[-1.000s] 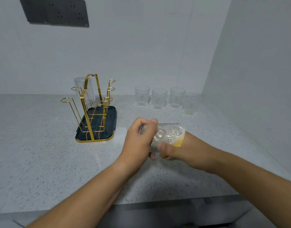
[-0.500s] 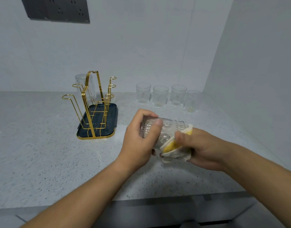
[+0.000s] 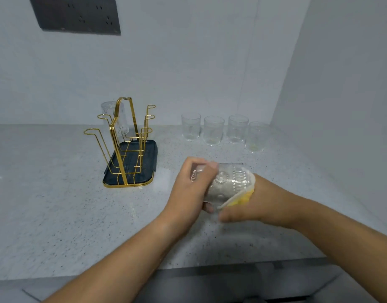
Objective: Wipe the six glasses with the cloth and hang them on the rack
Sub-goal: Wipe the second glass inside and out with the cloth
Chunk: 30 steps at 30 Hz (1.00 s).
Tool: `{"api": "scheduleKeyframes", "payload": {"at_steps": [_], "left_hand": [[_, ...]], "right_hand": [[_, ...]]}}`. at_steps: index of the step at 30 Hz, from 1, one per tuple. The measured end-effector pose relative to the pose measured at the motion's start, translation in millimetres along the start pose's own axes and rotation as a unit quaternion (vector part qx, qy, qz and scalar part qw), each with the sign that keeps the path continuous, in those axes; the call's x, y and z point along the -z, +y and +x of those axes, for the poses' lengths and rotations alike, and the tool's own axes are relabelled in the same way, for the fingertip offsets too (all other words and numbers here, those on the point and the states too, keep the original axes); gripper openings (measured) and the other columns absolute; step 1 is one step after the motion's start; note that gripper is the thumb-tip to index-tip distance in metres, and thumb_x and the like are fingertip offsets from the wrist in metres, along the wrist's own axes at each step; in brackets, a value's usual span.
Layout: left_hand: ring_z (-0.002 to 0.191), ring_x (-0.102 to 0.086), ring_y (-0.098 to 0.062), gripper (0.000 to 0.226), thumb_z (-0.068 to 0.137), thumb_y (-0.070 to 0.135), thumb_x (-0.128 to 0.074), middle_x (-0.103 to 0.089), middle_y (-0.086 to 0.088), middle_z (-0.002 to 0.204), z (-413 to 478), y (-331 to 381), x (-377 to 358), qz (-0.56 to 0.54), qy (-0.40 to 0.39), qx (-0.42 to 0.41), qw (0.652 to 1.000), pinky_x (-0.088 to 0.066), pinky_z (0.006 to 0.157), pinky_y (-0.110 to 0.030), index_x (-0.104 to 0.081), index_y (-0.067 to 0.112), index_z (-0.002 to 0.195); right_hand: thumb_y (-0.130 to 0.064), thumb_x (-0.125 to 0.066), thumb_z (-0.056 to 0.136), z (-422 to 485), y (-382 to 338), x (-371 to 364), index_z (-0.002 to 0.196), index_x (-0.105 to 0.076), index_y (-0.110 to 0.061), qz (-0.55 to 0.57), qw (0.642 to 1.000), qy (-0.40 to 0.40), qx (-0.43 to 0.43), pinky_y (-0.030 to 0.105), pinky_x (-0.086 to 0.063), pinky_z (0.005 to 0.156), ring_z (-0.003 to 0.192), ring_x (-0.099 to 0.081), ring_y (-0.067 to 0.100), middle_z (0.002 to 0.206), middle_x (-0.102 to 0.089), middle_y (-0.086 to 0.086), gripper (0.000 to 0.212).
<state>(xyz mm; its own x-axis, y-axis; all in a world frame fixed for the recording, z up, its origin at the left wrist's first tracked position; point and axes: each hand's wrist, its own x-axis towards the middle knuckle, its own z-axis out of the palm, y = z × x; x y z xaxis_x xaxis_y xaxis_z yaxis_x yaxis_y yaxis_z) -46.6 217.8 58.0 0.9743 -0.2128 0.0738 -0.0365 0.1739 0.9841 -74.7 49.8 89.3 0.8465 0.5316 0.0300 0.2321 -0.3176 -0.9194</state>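
A patterned clear glass lies on its side above the counter, and my left hand grips its base end. My right hand holds a yellow and white cloth against the glass's open end and underside. A gold wire rack on a dark tray stands to the left. One glass hangs upside down on a back peg of the rack. Several more glasses stand upright in a row near the back wall.
The speckled counter ends at a dark front edge. A side wall closes off the right. A dark socket panel is on the back wall.
My right hand has turned round the glass with the cloth, from on top of the rim to underneath it. The glass has rotated a little in my left hand's grip.
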Motion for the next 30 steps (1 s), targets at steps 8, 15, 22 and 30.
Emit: {"api": "scheduleKeyframes", "payload": {"at_steps": [8,15,22,30], "left_hand": [[0.051,-0.061,-0.014,0.025,0.098,0.038,-0.068,-0.062,-0.001,0.069,4.0,10.2,-2.7,-0.024,0.031,0.025,0.999,-0.041,0.035,-0.023,-0.060,0.015,0.090],[0.046,-0.059,-0.013,0.028,0.095,0.043,-0.067,-0.062,0.000,0.060,4.9,14.5,2.4,-0.131,0.026,0.225,0.965,-0.045,0.032,-0.019,-0.068,0.015,0.086],[0.058,-0.064,-0.014,0.027,0.095,0.045,-0.067,-0.068,0.001,0.065,7.1,10.0,10.7,-0.142,0.071,0.189,0.969,-0.047,0.036,-0.021,-0.070,0.020,0.086],[0.059,-0.063,-0.014,0.027,0.095,0.046,-0.068,-0.067,0.004,0.058,8.8,9.8,6.6,-0.152,0.102,0.180,0.966,-0.046,0.036,-0.022,-0.068,0.020,0.085]], "right_hand": [[-0.014,-0.088,0.079,2.1,-2.3,-9.6,0.112,-0.068,-0.029,-0.103,0.994,0.036,0.009,0.033,-0.056,0.097,0.105,-0.069,0.013,0.108,-0.072,-0.006,0.041],[-0.028,-0.089,0.077,-5.9,-7.5,-7.6,0.088,-0.061,-0.057,-0.200,0.977,0.065,0.013,0.007,-0.047,0.076,0.086,-0.064,-0.013,0.089,-0.066,-0.041,0.042],[-0.023,-0.089,0.074,-24.9,-8.1,-6.2,0.098,-0.069,-0.047,-0.110,0.984,0.138,0.014,0.007,-0.049,0.075,0.086,-0.069,-0.009,0.090,-0.074,-0.029,0.040],[-0.094,-0.040,0.073,-27.6,1.3,-10.1,0.142,-0.041,-0.040,0.073,0.986,0.152,0.000,0.023,-0.046,0.108,0.128,-0.058,0.001,0.136,-0.064,-0.014,0.088]]}}
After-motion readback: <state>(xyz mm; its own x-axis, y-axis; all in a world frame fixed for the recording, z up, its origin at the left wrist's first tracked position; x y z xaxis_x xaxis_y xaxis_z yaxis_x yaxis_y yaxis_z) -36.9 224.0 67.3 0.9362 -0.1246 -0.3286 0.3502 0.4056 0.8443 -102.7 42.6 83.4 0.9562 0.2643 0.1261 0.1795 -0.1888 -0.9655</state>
